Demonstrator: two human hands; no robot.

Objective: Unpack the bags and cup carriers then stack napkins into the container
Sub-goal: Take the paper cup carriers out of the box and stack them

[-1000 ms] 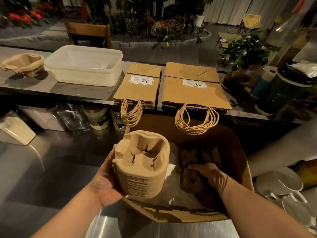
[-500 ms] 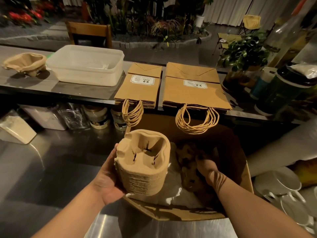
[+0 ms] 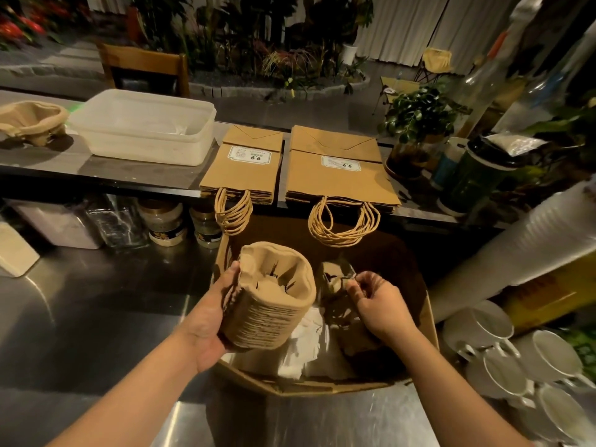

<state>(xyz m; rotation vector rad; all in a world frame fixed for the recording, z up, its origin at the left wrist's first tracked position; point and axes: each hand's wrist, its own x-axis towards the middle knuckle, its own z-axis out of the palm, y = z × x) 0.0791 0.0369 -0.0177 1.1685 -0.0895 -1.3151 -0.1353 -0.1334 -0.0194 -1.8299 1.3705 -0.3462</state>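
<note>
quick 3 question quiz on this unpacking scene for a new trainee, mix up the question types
1. True or false: the left hand grips a stack of cup carriers.
2. Multiple choice: the right hand is pinching something A) on the upper shelf B) inside the cardboard box C) among the white mugs.
3. Fill in: the two piles of paper bags lie flat with their ___ hanging over the shelf edge.

Key: 1 true; 2 B; 3 handles.
</note>
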